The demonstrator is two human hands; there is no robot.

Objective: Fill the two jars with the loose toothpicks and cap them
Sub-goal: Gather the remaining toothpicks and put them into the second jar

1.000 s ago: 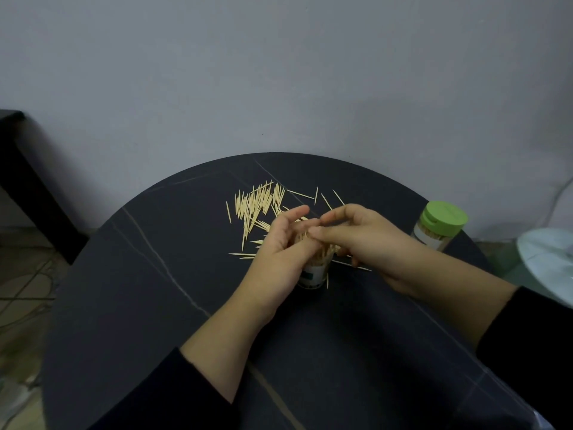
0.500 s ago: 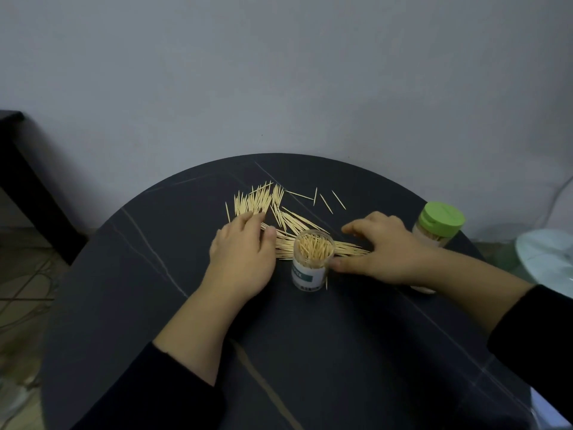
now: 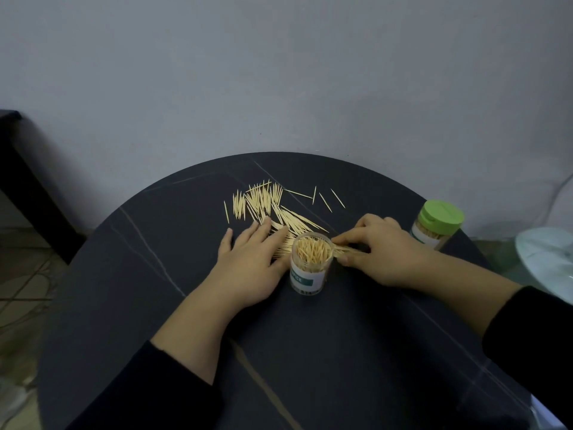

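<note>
Wooden toothpicks (image 3: 263, 203) — left hand (image 3: 248, 268) flat on them, right hand (image 3: 381, 256) pinching some beside the jar (image 3: 310, 268).

The open jar (image 3: 311, 262) stands upright near the middle of the tabletop (image 3: 155, 305). The loose toothpicks (image 3: 266, 203) lie behind it and to its left, with a few strays apart to the right of the pile. The left hand (image 3: 251, 265) rests flat on the near end of the pile, just left of the open jar. The right hand (image 3: 381, 252) lies just right of that jar and pinches some toothpicks. The capped jar (image 3: 437, 226) stands behind the right hand, at the right edge.
</note>
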